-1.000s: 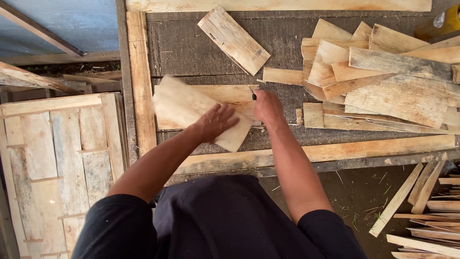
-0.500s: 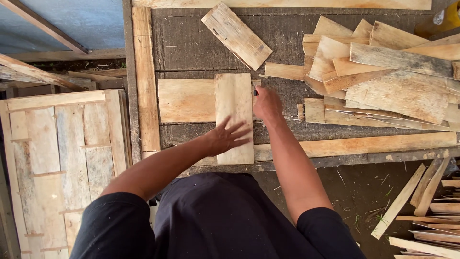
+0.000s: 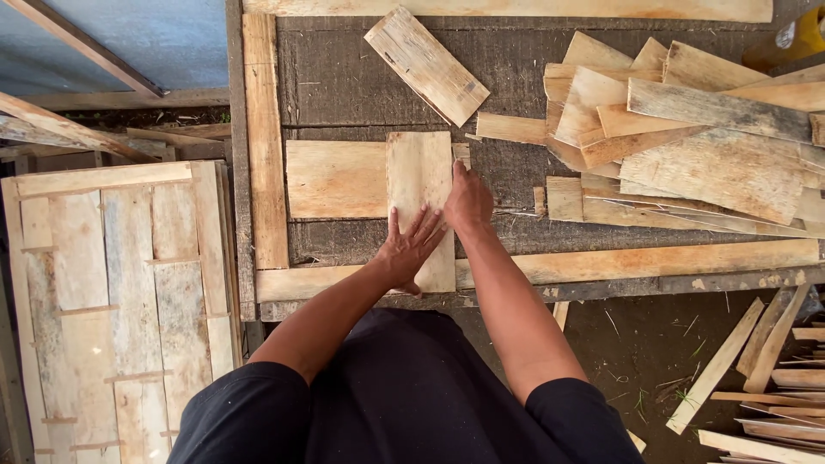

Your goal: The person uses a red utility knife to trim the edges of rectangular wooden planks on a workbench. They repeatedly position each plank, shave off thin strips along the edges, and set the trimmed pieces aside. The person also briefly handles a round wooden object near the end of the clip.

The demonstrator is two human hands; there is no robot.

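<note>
Left hand flat, fingers spread, on upright plank; right hand (fingers curled) at plank's edge.

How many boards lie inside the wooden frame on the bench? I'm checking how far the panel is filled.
2. An upright board lies under the left hand, with the right hand at its edge; a wider board lies left of it. Another could be hidden underneath.

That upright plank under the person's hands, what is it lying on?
The upright plank overlaps the right edge of a wider flat board, and its lower end crosses the long rail on the dark workbench. The left hand covers part of it.
</note>
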